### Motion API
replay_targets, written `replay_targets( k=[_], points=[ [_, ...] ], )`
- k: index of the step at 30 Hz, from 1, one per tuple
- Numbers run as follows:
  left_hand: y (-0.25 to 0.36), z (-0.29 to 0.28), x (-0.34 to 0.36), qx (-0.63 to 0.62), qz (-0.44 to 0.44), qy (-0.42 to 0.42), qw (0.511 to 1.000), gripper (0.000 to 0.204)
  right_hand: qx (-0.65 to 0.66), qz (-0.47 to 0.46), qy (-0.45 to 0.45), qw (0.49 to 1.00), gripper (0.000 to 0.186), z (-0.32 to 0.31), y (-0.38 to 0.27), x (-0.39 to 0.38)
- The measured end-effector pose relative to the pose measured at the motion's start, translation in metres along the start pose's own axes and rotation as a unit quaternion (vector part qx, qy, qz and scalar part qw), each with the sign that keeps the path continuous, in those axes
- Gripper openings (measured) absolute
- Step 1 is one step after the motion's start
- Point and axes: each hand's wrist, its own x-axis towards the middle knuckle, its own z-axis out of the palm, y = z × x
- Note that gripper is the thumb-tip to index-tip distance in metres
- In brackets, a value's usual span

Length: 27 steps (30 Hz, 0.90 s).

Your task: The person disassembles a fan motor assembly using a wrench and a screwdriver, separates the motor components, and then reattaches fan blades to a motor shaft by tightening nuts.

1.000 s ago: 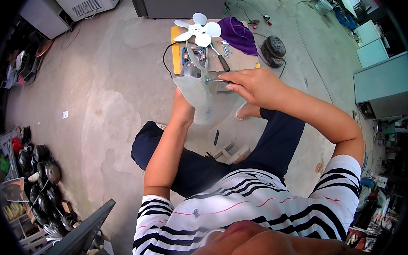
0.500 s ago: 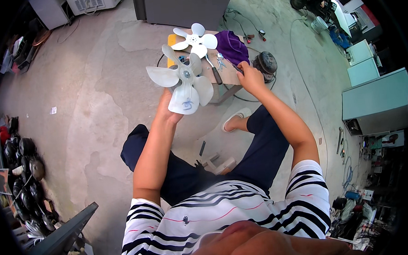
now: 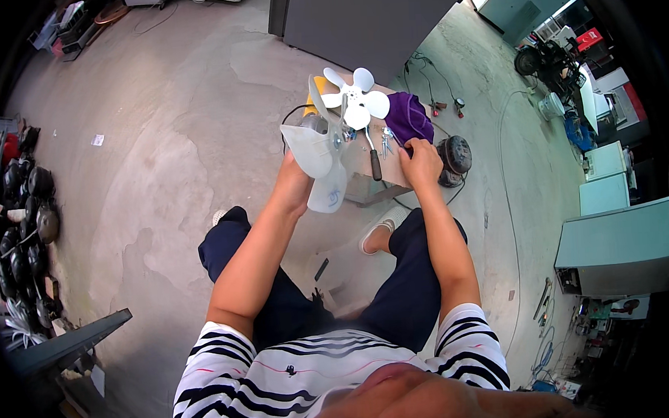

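My left hand (image 3: 294, 182) is closed around the back of a fan with translucent whitish blades (image 3: 309, 151), held up at the near left side of a small low table (image 3: 358, 161). A grey motor-like body (image 3: 315, 124) shows behind the blades, partly hidden. My right hand (image 3: 423, 163) rests at the table's right edge, fingers closed near a small dark thing I cannot make out. On the table lie a white five-bladed fan blade (image 3: 356, 99), a black-handled tool with a metal shaft (image 3: 375, 163), small metal parts (image 3: 386, 140) and a purple cloth (image 3: 407, 116).
A round black compressor-like unit (image 3: 455, 157) stands on the floor right of the table, with a cable around it. A large grey cabinet (image 3: 363, 26) rises behind. Gauge hoses (image 3: 439, 105) lie at far right. Something yellow (image 3: 318, 89) sits at the table's far left.
The fan in my left hand has turned from facing me to nearly edge-on. My right hand has drawn nearer along the table's edge. The whole view has shifted.
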Motion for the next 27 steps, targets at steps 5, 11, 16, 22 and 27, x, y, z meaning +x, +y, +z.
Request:
replay_targets(
  k=[5,11,16,22,27],
  points=[
    [-0.014,-0.02,0.016,0.072,0.036,0.048,0.996,0.036,0.12,0.015,0.077,0.99,0.019,-0.016,-0.03,0.015],
    [-0.006,0.018,0.022,0.099,0.099,0.083,0.987,0.029,0.389,-0.093,0.089,0.912,0.015,-0.04,-0.084,0.01],
    [-0.009,0.029,0.024,0.153,0.16,0.084,0.972,0.033,0.558,-0.02,-0.123,0.82,0.023,-0.047,-0.095,-0.002],
    [-0.017,0.03,0.03,0.187,0.211,0.072,0.957,0.032,0.753,0.1,-0.411,0.504,0.039,-0.051,-0.087,-0.008],
    [-0.024,0.036,0.035,0.179,0.199,0.066,0.961,0.023,0.802,0.102,-0.452,0.377,0.041,-0.046,-0.081,-0.014]
  ],
)
